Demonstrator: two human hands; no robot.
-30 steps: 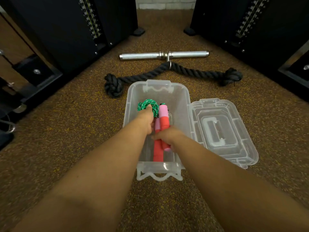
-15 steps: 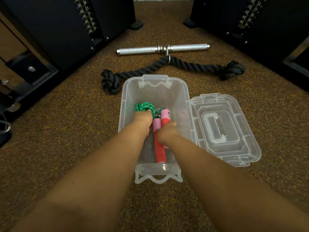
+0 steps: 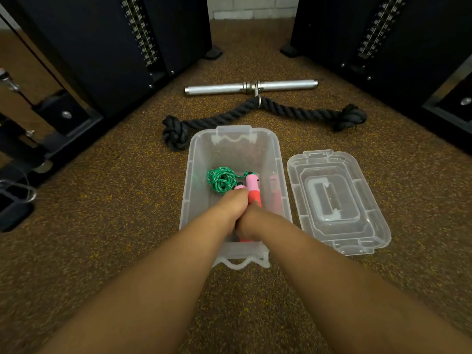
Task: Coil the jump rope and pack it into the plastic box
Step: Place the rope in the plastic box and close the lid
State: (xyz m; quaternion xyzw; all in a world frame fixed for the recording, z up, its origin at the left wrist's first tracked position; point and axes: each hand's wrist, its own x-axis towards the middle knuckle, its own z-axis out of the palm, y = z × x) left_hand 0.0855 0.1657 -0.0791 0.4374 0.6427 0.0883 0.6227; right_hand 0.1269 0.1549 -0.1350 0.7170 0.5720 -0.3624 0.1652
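A speckled brown rubber floor [image 3: 102,226] runs between two black weight-stack machines [image 3: 115,47], with pale block wall at the far end. On it stands the clear plastic box [image 3: 194,159], open, its lid [image 3: 337,200] lying flat just beside it on the right. Beyond the box lie a thick black rope attachment [image 3: 255,111] and a short steel bar [image 3: 250,86].

The jump rope sits inside the box: its green cord [image 3: 221,180] is bunched in a loose coil toward the left wall, and the pink-and-red handles [image 3: 252,187] lie side by side down the middle. Both hands reach into the box. The left hand [image 3: 229,205] and the right hand [image 3: 249,223] press together over the near ends of the handles, fingers curled, apparently gripping them, though the fingertips are hidden.

The cord looks light, soft and springy, likely to uncoil if released carelessly; the handles are stiff and probably the surest place to hold. The thin box should shift easily on this floor.
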